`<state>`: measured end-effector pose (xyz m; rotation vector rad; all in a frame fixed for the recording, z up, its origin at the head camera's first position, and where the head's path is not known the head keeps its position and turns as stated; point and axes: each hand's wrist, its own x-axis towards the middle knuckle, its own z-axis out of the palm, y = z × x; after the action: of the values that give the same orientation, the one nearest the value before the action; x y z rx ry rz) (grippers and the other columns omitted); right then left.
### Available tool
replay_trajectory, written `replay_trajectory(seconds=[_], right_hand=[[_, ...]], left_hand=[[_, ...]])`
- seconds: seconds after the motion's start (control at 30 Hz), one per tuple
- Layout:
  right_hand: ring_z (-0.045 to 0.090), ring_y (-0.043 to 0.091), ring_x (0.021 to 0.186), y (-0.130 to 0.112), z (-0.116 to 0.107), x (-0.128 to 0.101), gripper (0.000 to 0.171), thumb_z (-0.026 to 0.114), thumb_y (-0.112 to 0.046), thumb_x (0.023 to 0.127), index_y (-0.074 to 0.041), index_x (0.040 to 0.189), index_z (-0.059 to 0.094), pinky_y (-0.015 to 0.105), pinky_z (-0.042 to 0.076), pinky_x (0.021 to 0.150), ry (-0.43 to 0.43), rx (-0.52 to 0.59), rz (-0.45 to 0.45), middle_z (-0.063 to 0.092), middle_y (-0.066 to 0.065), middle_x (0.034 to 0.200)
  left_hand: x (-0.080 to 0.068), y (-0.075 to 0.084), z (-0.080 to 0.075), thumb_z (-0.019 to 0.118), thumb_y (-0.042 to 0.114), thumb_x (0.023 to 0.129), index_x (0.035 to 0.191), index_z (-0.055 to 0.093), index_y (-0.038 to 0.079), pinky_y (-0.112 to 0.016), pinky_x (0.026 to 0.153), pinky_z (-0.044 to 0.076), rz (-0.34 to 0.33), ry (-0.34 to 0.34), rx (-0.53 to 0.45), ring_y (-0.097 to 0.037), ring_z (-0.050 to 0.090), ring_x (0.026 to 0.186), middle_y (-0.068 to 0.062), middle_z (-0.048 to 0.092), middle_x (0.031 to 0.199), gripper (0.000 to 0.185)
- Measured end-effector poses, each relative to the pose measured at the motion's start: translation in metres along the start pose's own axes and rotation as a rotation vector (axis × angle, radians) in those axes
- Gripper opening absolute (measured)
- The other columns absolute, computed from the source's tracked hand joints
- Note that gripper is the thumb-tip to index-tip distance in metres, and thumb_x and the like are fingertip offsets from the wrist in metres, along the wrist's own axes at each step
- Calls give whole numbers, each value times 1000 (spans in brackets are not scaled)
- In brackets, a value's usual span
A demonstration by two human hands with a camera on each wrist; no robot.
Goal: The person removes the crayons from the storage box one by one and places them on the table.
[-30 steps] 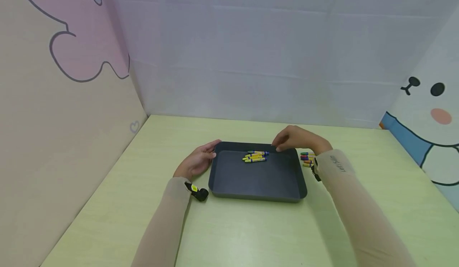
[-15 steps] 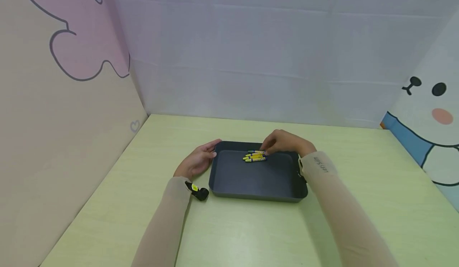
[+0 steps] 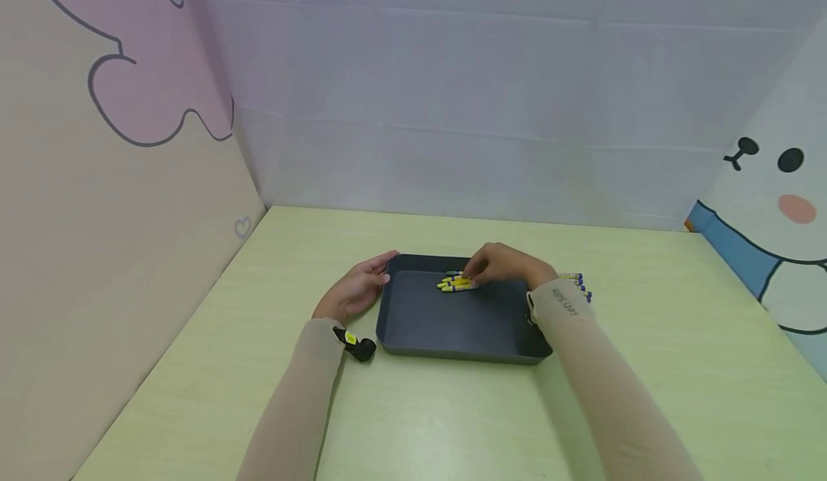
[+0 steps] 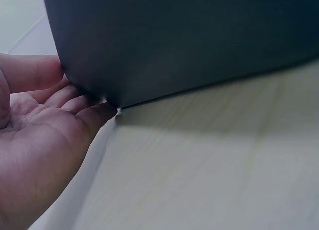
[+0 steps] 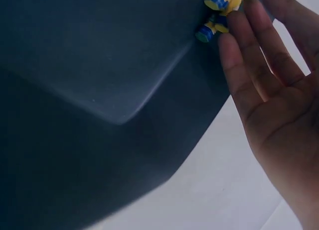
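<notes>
A dark grey tray [image 3: 461, 323] lies on the pale green table. Several yellow-wrapped crayons [image 3: 457, 283] lie together near the tray's far wall. My right hand [image 3: 499, 265] reaches into the tray, and its fingertips touch the right end of that pile. In the right wrist view the fingers [image 5: 249, 56] are nearly straight beside the crayons [image 5: 217, 11] and nothing is pinched. My left hand [image 3: 358, 288] rests against the tray's far left corner. In the left wrist view its palm [image 4: 45, 135] lies open and its fingers touch the tray wall [image 4: 174, 41].
More crayons [image 3: 577, 283] lie on the table just right of the tray, partly hidden by my right wrist. A black wrist camera [image 3: 357, 345] sits on my left forearm. Cartoon-printed panels close in the table at the left, back and right.
My right hand has moved left from the tray's far right corner to the crayon pile inside the tray. The left hand and the tray have stayed still.
</notes>
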<state>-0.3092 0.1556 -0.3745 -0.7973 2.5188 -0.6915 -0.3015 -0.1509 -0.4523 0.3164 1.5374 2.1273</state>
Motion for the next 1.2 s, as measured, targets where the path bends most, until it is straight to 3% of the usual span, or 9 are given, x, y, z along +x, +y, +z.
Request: replay_trajectory(seconds=[0.63, 0.8, 1.0, 1.2], right_hand=[[64, 19, 95, 3, 10, 3, 24, 69, -5, 86, -6, 110, 72, 33, 53, 81, 4, -45, 8, 71, 8, 106], [64, 17, 91, 5, 12, 4, 23, 69, -7, 87, -7, 110, 72, 33, 52, 79, 3, -56, -10, 71, 6, 104], [63, 14, 87, 8, 16, 5, 22, 70, -7, 86, -8, 108, 72, 31, 52, 76, 9, -69, -12, 70, 6, 100], [62, 14, 85, 6, 18, 6, 22, 70, -7, 86, -5, 108, 72, 31, 52, 76, 15, -75, -15, 70, 7, 98]], left_hand=[[-1, 2, 1, 37, -13, 95, 153, 21, 5, -20, 100, 33, -19, 20, 16, -18, 8, 149, -4, 5, 163, 63], [0, 1, -1, 38, -13, 95, 153, 21, 5, -18, 96, 34, -18, 23, 31, -18, 5, 149, -3, 3, 163, 63], [-1, 2, 0, 38, -12, 95, 153, 22, 6, -22, 103, 30, -28, 34, 34, -17, 4, 149, -2, 3, 163, 63], [-1, 2, 0, 38, -13, 95, 153, 22, 5, -18, 98, 34, -22, 34, 32, -17, 9, 148, -3, 7, 163, 63]])
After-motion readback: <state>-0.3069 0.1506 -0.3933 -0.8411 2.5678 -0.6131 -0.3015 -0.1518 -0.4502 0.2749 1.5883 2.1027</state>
